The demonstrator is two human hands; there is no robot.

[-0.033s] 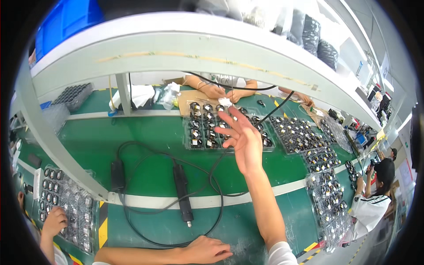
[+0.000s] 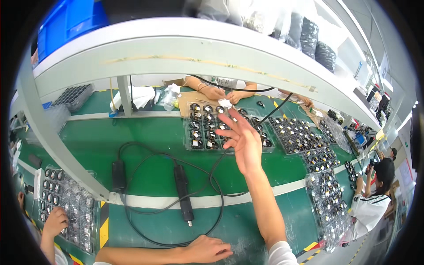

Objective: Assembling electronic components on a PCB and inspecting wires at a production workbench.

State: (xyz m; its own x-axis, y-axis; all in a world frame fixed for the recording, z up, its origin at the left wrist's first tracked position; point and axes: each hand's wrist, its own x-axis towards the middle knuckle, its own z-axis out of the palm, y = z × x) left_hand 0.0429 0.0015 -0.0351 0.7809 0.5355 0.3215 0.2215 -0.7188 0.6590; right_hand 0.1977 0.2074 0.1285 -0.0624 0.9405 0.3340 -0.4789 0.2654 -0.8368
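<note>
My right hand [image 2: 245,145] is raised with the palm up and fingers spread, holding nothing. Behind its fingertips lies a clear plastic tray [image 2: 187,142] filled with small black coiled parts with white tags. My left hand [image 2: 208,249] lies on the green bench near its front edge, fingers stretched out loosely and nothing visible in them. Just beyond that hand, a black electric screwdriver [image 2: 182,190] rests across the bench's pale strip, tip toward me. Its black cable [image 2: 154,242] loops round it, close to my left hand. A black box [image 2: 118,176] on a cord sits left of it.
A pale shelf beam [image 2: 176,53] crosses overhead, on a slanting post [image 2: 66,145] at left. More filled trays [image 2: 300,134] stand at right and left. Across the bench are another person's hands [image 2: 225,95]; another hand [image 2: 55,221] is at the left tray. A person [image 2: 375,194] sits far right.
The view has shifted very slightly. Both hands and the things on the bench stay as they were.
</note>
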